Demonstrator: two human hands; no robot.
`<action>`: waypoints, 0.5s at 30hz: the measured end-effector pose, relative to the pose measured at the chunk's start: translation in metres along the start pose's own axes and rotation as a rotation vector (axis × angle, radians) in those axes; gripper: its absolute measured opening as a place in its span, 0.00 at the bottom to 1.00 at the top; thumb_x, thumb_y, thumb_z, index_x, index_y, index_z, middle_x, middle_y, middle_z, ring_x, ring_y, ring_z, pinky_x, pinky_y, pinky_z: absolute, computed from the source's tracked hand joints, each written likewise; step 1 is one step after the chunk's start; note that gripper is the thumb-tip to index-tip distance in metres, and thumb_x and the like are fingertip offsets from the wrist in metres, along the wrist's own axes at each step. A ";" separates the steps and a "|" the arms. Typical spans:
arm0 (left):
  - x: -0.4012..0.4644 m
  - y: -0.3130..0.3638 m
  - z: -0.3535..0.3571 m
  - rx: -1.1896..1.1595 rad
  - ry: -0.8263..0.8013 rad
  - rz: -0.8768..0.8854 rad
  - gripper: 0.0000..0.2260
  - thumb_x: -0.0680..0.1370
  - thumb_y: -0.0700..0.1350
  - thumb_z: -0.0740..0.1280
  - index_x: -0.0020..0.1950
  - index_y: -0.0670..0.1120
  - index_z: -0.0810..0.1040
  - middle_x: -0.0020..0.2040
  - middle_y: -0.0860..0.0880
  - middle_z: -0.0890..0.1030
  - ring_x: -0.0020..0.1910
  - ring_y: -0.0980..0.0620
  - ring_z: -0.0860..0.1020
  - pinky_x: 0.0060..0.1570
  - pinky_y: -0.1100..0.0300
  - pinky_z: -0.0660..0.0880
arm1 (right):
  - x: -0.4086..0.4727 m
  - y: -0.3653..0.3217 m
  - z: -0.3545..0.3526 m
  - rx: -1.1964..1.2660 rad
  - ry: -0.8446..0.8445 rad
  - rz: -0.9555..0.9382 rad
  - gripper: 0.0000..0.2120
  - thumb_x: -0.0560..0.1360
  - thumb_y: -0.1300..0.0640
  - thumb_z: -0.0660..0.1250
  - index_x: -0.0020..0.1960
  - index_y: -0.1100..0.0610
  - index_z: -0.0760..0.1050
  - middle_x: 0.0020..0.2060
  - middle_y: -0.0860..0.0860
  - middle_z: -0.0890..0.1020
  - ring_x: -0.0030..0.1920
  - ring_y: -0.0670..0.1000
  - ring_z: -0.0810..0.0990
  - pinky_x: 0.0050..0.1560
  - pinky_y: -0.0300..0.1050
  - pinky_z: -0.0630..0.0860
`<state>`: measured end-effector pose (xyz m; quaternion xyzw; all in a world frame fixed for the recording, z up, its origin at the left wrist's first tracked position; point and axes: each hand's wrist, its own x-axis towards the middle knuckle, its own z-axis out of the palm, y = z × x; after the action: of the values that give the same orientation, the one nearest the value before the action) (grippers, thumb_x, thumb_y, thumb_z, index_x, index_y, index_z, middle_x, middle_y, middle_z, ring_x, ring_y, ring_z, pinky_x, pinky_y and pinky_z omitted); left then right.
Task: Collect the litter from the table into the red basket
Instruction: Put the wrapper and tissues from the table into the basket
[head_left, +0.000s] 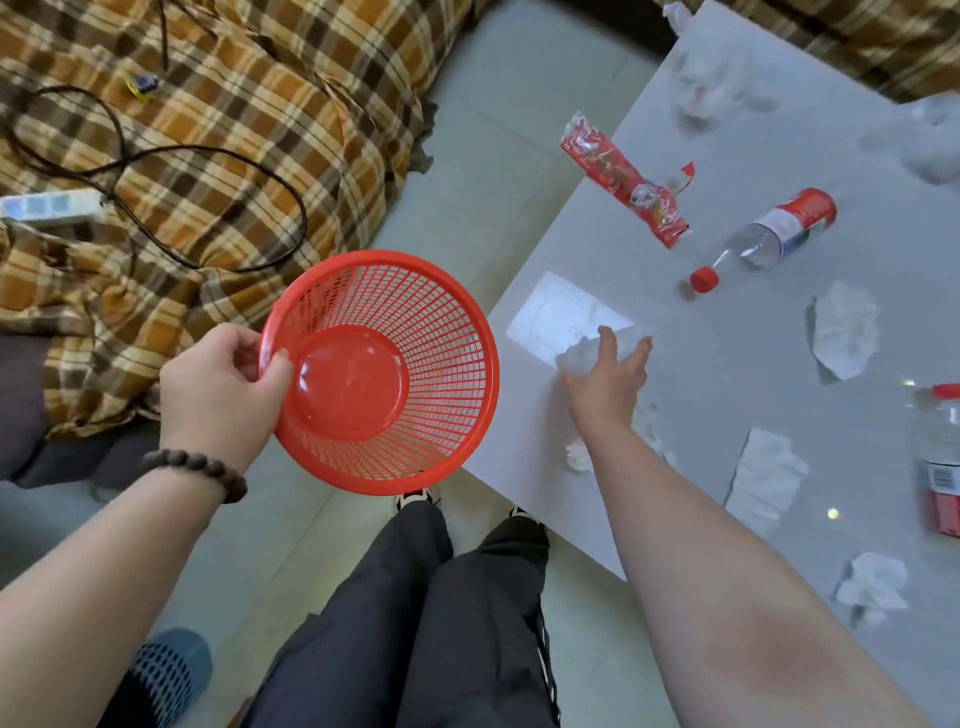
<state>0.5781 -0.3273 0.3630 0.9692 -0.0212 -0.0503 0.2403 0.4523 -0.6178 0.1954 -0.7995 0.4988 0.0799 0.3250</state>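
Left hand (218, 387) grips the rim of the red basket (382, 371), thumb inside, fingers curled round the outside; basket is held off the table's near-left corner, tilted so the inside faces the camera, nothing in it. A bead bracelet (200, 470) sits on that wrist. Right hand (605, 384) is out over the table (727, 322) near its left edge, fingers spread and loosely curved over a crumpled tissue (579, 356); fingertips at or on the tissue, can't tell if it's gripped. Litter on the table: red wrapper (623, 179) further back, a plastic bottle (769, 236) lying on its side with red cap toward the person, a second bottle (943, 457) cut off at the right edge, a tissue (844, 335) right of the hand, a flat napkin (763, 480) beside the right forearm, another wad (872, 579) nearer, a small scrap (577, 454) just left of the forearm, and blurred white wads at the far end. Plaid blanket (208, 130) with a black cable (156, 156) lies to the left.
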 end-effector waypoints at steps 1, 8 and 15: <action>0.002 0.002 0.000 0.011 0.000 0.004 0.05 0.74 0.43 0.71 0.41 0.45 0.77 0.32 0.59 0.74 0.32 0.63 0.72 0.30 0.74 0.65 | -0.002 -0.002 -0.004 0.005 0.001 -0.022 0.30 0.73 0.55 0.68 0.71 0.45 0.61 0.76 0.56 0.45 0.71 0.61 0.59 0.54 0.50 0.71; 0.012 0.021 -0.008 0.017 -0.036 0.016 0.06 0.74 0.45 0.70 0.41 0.44 0.78 0.32 0.56 0.76 0.32 0.57 0.74 0.31 0.65 0.64 | -0.045 -0.032 -0.058 0.072 0.006 -0.215 0.30 0.74 0.54 0.67 0.72 0.44 0.60 0.76 0.56 0.48 0.74 0.58 0.55 0.65 0.49 0.67; 0.006 0.069 -0.017 -0.033 -0.107 0.052 0.06 0.74 0.46 0.70 0.41 0.47 0.75 0.32 0.57 0.72 0.35 0.51 0.73 0.34 0.59 0.65 | -0.115 -0.084 -0.120 0.303 0.071 -0.551 0.29 0.73 0.42 0.67 0.69 0.35 0.58 0.74 0.50 0.53 0.75 0.54 0.55 0.64 0.48 0.67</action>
<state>0.5851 -0.3807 0.4099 0.9602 -0.0583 -0.0959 0.2558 0.4440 -0.5791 0.3774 -0.8494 0.2806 -0.1140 0.4322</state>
